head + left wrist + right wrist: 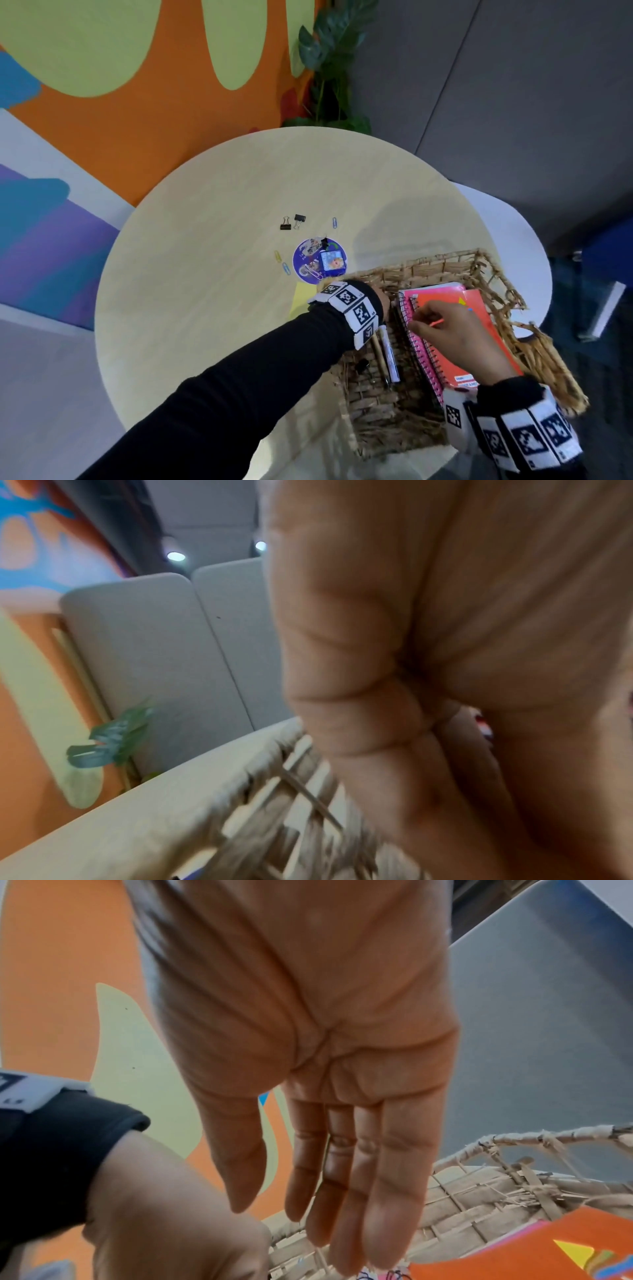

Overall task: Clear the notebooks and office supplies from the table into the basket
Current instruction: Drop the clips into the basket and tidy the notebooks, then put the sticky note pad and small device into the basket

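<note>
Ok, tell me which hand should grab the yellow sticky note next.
Left. The left hand is at the wicker basket rim beside the yellow sticky note; the right hand is over the notebooks.

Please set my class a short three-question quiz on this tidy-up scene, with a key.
1. True or false: the orange notebook lies inside the basket.
2. Which still lies on the table? A) binder clips B) stapler C) scissors
3. Which hand reaches over the pink notebook at its spiral edge?

Key: 1 true; 2 A; 3 the right hand.
</note>
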